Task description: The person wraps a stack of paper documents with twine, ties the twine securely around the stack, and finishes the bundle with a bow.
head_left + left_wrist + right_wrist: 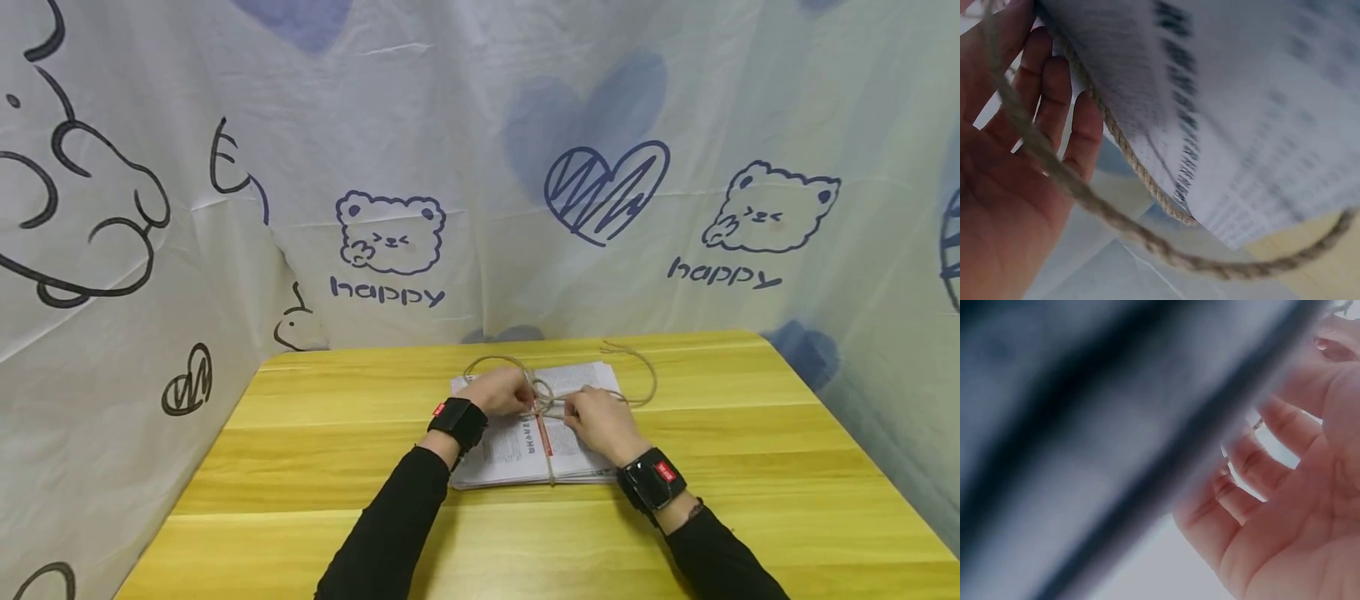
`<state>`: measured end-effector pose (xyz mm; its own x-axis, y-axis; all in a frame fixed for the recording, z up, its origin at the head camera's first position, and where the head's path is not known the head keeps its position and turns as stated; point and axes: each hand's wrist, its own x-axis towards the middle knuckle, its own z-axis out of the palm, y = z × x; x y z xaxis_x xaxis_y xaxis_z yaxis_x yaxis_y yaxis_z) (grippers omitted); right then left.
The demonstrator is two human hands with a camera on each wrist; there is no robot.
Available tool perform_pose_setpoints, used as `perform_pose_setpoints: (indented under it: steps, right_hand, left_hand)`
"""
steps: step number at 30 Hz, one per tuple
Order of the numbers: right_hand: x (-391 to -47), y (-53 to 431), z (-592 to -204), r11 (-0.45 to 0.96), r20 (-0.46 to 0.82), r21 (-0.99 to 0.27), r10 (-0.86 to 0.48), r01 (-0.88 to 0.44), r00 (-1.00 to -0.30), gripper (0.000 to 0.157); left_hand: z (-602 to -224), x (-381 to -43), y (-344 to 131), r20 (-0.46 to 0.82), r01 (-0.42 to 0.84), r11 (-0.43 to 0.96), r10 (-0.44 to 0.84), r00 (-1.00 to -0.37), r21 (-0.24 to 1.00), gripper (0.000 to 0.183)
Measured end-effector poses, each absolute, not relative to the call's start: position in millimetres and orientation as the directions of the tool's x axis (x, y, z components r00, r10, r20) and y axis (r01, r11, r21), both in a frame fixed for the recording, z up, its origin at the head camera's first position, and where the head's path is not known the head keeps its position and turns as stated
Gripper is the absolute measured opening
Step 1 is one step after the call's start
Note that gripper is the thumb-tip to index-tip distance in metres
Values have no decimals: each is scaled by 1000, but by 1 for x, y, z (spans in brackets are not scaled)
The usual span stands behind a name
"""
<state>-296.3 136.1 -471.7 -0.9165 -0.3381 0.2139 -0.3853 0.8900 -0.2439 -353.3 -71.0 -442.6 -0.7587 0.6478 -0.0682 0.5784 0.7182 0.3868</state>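
The person's left hand [498,392] is bent over, thumb and forefinger apparently pinching the tan, twisted twine [1229,270]; the left wrist view shows its other fingers lightly bent, with gaps between them. The right hand [602,421] seems to pinch a strand of the same twine between thumb and fingertips, its remaining fingers half curled; the right wrist view is too blurred to confirm the grip.

The relation that matters is around the twine's crossing: a small loop stands there, the left hand lies at about 9 to 10 o'clock from it and the right at 3 to 4, the left fingertips a little nearer. The strand between the hands runs 9 to 3; the band over the stack runs 12 to 6.

Beneath both hands lies the flat stack of white printed paper sheets [498,467]; foreshortening hides which way its long axis runs. A wide bight bows out towards 11 o'clock, and a frayed end curls round at 2.

Under the stack is the yellow wood-grain table [315,467]. Past its 12 o'clock edge hangs white cloth [480,167] printed with hearts and bears.
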Motion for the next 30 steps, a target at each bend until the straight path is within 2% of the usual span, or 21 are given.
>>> perform_pose_setpoints:
  steps: [4, 6, 9, 12, 15, 18, 21, 24, 27, 28, 30]
  right_hand:
    - [-298, 144, -468, 872, 158, -318, -337, -371, -928, 20]
    - [-299, 151, -464, 855, 124, -361, -351, -371, -928, 15]
    - [-299, 162, -460, 824, 82, -413, -391, -389, -917, 7]
    - [-301, 173, -455, 787, 44, -477, -423, -391, -905, 13]
    - [-305, 187, -450, 747, -6, -575, -413, -335, -911, 16]
    - [-309, 207, -444, 685, -65, -691, -376, -230, -924, 21]
    - [-310, 226, -438, 578, -112, -806, -355, -124, -928, 30]
    - [-313, 240, -437, 378, -105, -925, -356, -40, -929, 35]
    - [-317, 249, -438, 8, -38, -999, -403, 38, -915, 31]
    - [-318, 251, -439, -147, -2, -986, -428, 72, -904, 34]
    - [-320, 255, -441, -447, 61, -876, -474, 180, -878, 39]
  left_hand:
    - [-438, -352, -70, 16, 536, 735, 583, -812, 415, 8]
    - [-438, -352, -69, 61, 537, 754, 559, -827, 377, 16]
    - [-442, -352, -69, 93, 570, 762, 572, -815, 308, 26]
    - [-449, -351, -71, 111, 596, 741, 594, -797, 310, 17]
    - [-452, -352, -79, 142, 561, 709, 560, -816, 428, 9]
    - [-449, -353, -92, 146, 459, 643, 479, -866, 613, 14]
    - [-444, -354, -105, 116, 314, 502, 385, -915, 806, 21]
    - [-441, -355, -117, 73, 177, 327, 305, -950, 928, 28]
    - [-441, -357, -128, 4, 40, 128, 264, -965, 991, 31]
    - [-442, -358, -131, -14, 5, 70, 259, -966, 998, 31]
    - [-443, -359, -137, -47, -55, -28, 252, -967, 998, 30]
